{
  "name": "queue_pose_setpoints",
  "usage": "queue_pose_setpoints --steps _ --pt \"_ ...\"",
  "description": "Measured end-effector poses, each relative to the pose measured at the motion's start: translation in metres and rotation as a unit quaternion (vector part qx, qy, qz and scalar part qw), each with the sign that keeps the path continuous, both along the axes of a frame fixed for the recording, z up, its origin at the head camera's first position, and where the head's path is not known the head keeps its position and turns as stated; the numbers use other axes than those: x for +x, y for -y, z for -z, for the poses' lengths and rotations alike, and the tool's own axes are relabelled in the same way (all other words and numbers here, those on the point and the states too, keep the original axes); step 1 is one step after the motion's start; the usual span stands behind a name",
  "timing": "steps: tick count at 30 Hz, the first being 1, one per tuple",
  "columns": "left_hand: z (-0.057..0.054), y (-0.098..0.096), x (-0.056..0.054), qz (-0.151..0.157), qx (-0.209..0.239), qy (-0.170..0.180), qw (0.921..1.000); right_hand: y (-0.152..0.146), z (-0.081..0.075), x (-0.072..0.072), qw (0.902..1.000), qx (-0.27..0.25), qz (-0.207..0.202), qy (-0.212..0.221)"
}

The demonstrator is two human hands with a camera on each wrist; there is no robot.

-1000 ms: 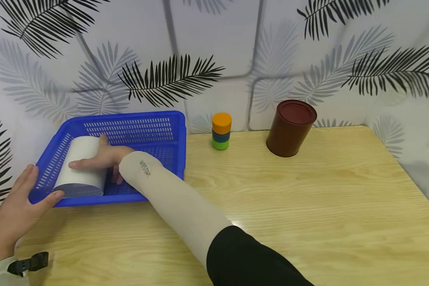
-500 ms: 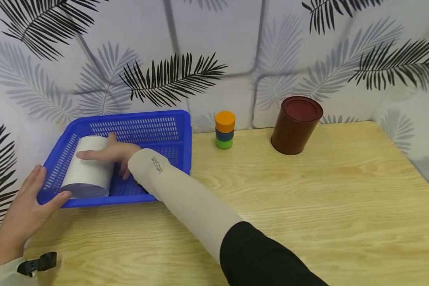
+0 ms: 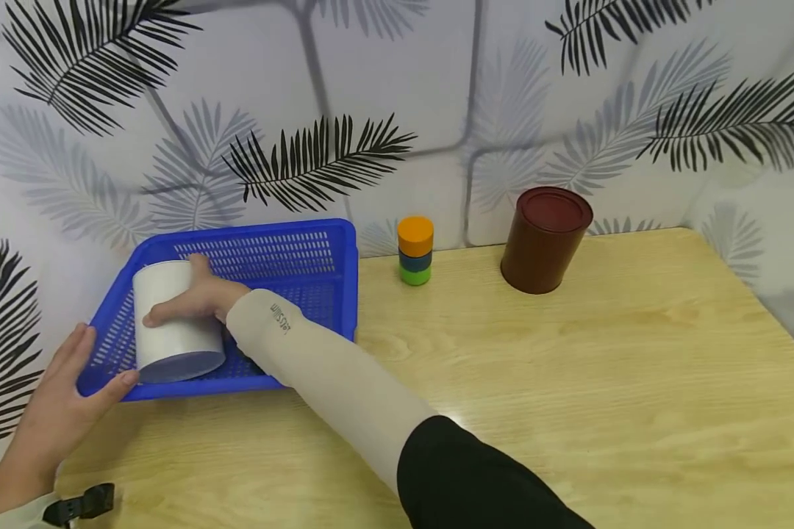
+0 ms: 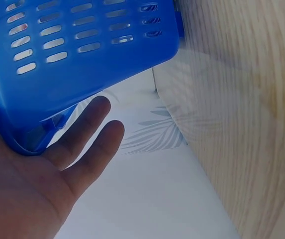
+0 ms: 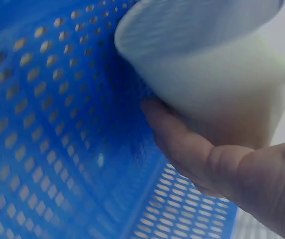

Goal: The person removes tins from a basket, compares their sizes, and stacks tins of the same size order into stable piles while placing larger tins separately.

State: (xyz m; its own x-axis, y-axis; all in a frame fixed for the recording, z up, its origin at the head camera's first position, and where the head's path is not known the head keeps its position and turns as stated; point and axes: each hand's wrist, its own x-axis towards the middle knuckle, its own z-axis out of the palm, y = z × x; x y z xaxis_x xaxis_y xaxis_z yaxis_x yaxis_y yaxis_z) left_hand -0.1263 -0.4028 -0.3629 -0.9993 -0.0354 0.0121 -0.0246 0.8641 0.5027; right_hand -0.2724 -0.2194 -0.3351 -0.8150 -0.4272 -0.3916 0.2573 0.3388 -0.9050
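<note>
A white cylindrical container (image 3: pixel 172 344) lies tilted inside the left part of the blue perforated basket (image 3: pixel 348 294). My right hand (image 3: pixel 195 297) grips it, thumb across the upper side and fingers round the far side. From the right wrist, the container (image 5: pixel 222 74) shows a hollow end, with a finger (image 5: pixel 182 142) curving under its wall. My left hand (image 3: pixel 66 397) touches the basket's near left corner, thumb along the front rim and fingers by the left side. In the left wrist view, two fingers (image 4: pixel 95 149) of it stretch out below the basket wall (image 4: pixel 82 69).
On the wooden table (image 3: pixel 569 382), a small orange, blue and green stack (image 3: pixel 415 250) stands right of the basket. Farther right is a dark brown lidded can (image 3: pixel 545 242). A leaf-patterned cloth (image 3: pixel 397 88) hangs behind the table.
The white container has tilted up and shifted slightly right within the basket, gripped by my right hand. My left hand stays at the basket corner. The head view has shifted a little.
</note>
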Motion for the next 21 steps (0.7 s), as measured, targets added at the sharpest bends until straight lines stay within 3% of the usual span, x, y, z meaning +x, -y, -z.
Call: queue_pose_setpoints --steps 6,9,12,15,17,19,21 --pt "0.009 0.0 0.003 0.002 0.014 -0.006 0.9999 -0.019 -0.019 0.0 0.996 -0.08 0.009 -0.039" --pt "0.01 -0.001 0.003 0.005 0.018 -0.012 0.9998 -0.029 -0.033 -0.006 0.9905 -0.129 0.04 -0.025" --pt "0.01 -0.001 0.002 0.008 0.021 -0.018 0.9996 -0.044 -0.042 -0.014 0.9787 -0.198 0.054 0.013" --pt "0.009 -0.002 0.001 0.005 0.017 -0.015 0.9997 -0.062 -0.047 -0.019 0.9519 -0.297 0.05 0.059" --pt "0.008 -0.002 0.0 0.0 0.012 -0.011 0.9999 -0.071 -0.05 -0.021 0.9261 -0.363 0.055 0.085" --pt "0.006 -0.002 -0.001 -0.006 0.006 -0.006 0.9999 -0.078 -0.053 -0.022 0.9022 -0.414 0.068 0.101" --pt "0.005 -0.002 0.0 -0.011 0.004 -0.004 0.9999 -0.081 -0.054 -0.022 0.8873 -0.442 0.081 0.106"
